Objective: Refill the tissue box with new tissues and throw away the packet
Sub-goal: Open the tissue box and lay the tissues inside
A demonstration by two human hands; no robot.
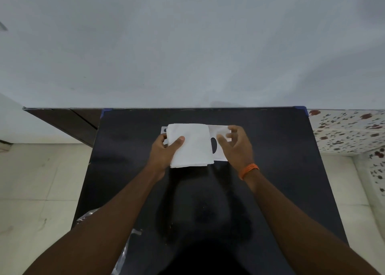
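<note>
The fingers point(179, 139) of the left hand point(164, 151) are gripping the left edge of a white folded stack of paper tissues point(190, 145), thumb on top. The stack is lying over a flat white tissue box point(218, 131) on the black bench point(270, 160). The right hand point(236, 147) is hovering just right of the stack, fingers spread and holding nothing, over the box's dark oval opening point(214, 144).

left grip point(166, 149) clamped, right grip point(233, 143) spread

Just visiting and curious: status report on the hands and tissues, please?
Left hand grips tissue stack. Right hand open, hovering over white tissue box. Clear packet at table's near-left edge. Nothing blocking.
</note>
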